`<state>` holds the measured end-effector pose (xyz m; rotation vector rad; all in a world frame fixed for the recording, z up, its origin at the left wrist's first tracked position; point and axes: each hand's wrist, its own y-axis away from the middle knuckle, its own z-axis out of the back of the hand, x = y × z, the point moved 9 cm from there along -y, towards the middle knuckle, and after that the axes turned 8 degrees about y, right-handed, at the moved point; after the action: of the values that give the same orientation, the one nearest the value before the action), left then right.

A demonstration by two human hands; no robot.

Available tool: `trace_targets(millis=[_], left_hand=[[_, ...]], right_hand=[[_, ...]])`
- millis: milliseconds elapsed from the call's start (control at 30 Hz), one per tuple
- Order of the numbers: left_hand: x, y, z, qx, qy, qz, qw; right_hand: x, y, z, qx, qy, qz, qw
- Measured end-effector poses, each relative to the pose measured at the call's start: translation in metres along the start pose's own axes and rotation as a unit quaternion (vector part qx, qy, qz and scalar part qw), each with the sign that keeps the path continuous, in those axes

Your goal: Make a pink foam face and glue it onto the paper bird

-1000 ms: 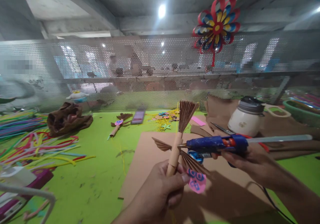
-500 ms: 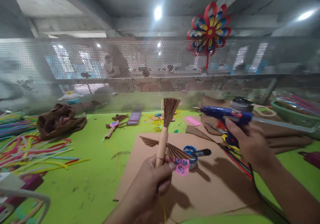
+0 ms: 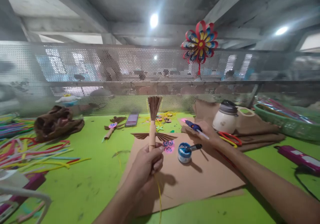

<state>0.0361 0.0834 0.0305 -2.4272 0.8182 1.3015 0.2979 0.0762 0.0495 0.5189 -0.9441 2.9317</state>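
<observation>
My left hand (image 3: pixel 147 162) is closed round the lower end of a cardboard-tube figure (image 3: pixel 152 132), held upright over the cardboard sheet (image 3: pixel 200 180). Pleated brown paper fans out at its top and on both sides. Beside my left fingertips is a pink paper face (image 3: pixel 169 147) with blue drawing; it looks pinched there. My right hand (image 3: pixel 208 130) reaches far forward, wrapped on a blue glue gun (image 3: pixel 193 125) low over the table, its clear glue stick pointing back towards me. Between the hands stands a jar of blue paint (image 3: pixel 184 154) with a black-handled brush (image 3: pixel 195 147) across it.
A similar paper figure (image 3: pixel 112 127) lies back left, near loose pipe cleaners (image 3: pixel 37 154) and crumpled brown material (image 3: pixel 58 122). At right are a white jar (image 3: pixel 225 117), red-handled scissors (image 3: pixel 231 138), a green basket (image 3: pixel 287 122) and a purple power strip (image 3: pixel 298 157). A mesh screen (image 3: pixel 125 67) stands behind.
My right hand has carried the glue gun forward, left and down from its raised position at right. My left hand keeps the figure, now more upright and slightly further left in view.
</observation>
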Motion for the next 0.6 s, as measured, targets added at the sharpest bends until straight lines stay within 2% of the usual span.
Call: trace_targets(millis=[167, 333, 467, 600], left_hand=[[0.002, -0.007, 0.005, 0.000, -0.004, -0.005, 1.000], [0.003, -0.007, 0.005, 0.002, -0.015, -0.011, 1.000], [0.003, -0.004, 0.003, 0.001, -0.021, -0.008, 1.000], [0.004, -0.002, -0.001, -0.001, -0.021, -0.006, 1.000]], right_hand=[[0.005, 0.007, -0.026, 0.077, 0.037, 0.070, 0.994], [0.006, 0.012, -0.037, 0.111, 0.059, 0.114, 0.985], [0.002, 0.014, -0.031, 0.128, 0.055, 0.126, 0.982], [0.003, 0.004, -0.001, 0.093, 0.036, 0.086, 0.991]])
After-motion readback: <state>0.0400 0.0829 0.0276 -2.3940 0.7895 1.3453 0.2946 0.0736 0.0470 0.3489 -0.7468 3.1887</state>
